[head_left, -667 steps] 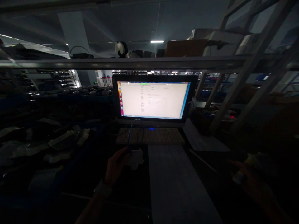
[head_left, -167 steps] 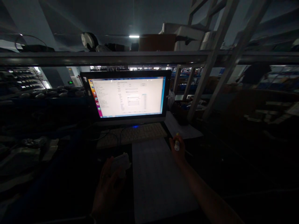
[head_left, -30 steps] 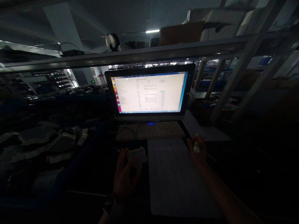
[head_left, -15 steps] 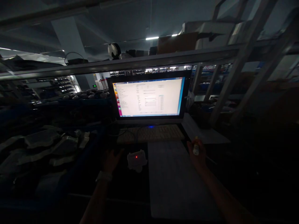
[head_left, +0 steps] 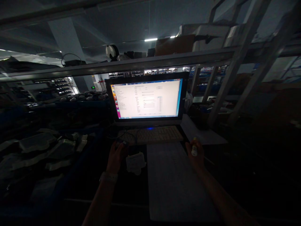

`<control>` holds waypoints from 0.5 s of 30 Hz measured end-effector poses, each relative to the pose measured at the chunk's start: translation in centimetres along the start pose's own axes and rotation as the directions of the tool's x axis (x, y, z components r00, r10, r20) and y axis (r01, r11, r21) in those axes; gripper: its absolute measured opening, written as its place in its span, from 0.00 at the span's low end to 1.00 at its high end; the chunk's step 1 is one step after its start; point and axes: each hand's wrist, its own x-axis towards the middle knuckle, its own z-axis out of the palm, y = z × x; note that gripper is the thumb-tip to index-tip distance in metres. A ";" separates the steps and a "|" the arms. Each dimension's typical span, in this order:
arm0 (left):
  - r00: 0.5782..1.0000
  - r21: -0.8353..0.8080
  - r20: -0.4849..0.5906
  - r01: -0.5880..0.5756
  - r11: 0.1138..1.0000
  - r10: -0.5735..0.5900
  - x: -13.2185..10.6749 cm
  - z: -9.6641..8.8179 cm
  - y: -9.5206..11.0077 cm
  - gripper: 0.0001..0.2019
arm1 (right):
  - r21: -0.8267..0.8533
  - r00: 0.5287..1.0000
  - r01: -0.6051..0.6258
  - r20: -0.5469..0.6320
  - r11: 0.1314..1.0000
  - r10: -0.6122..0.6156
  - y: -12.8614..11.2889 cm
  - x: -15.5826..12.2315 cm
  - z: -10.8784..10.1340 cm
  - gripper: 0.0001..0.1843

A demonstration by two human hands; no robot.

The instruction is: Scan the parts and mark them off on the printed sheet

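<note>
In dim light, my left hand (head_left: 115, 155) has its fingers curled at a small dark object (head_left: 124, 142) just left of the keyboard (head_left: 160, 134). The object's kind is too dark to make out. Close by on the right lies a pale translucent plastic part (head_left: 135, 162) with small tabs, flat on the dark table. My right hand (head_left: 197, 158) is closed round a small white cylinder (head_left: 194, 150) with a yellowish end, beside the right edge of a large white sheet (head_left: 174, 182). A lit monitor (head_left: 145, 100) showing a form stands behind the keyboard.
On the left, a blue bin (head_left: 68, 182) holds several pale plastic parts (head_left: 62, 148). A metal shelf beam (head_left: 131, 64) crosses above the monitor, with boxes on it. Another paper (head_left: 207, 135) lies at the right, near metal uprights (head_left: 225, 91).
My left hand has moved forward and right, from open fingers beside the plastic part to the dark object. The red light on that part is gone. The right hand stays closed on the cylinder.
</note>
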 end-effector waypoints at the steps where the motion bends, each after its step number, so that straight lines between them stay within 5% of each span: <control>1: 0.999 -0.098 0.010 0.033 0.995 -0.032 -0.1 -0.1 0.1 0.25 | 0.003 1.000 0.000 -0.005 1.000 0.000 0.0 0.0 0.0 0.22; 6: 0.983 -0.376 0.005 0.173 0.910 -0.185 -1.1 -0.9 1.5 0.26 | -0.013 1.000 0.003 0.007 1.000 -0.003 -0.4 0.0 -0.2 0.21; 10: 0.990 -0.252 0.014 0.138 0.958 -0.139 -3.1 -1.3 2.9 0.25 | -0.039 0.999 -0.003 0.038 0.999 0.004 -0.7 0.0 -0.4 0.19; 15: 0.994 0.082 0.066 -0.097 0.992 0.091 -5.8 -1.1 2.8 0.24 | -0.013 0.999 -0.007 0.045 1.000 0.007 -1.0 0.0 -0.4 0.17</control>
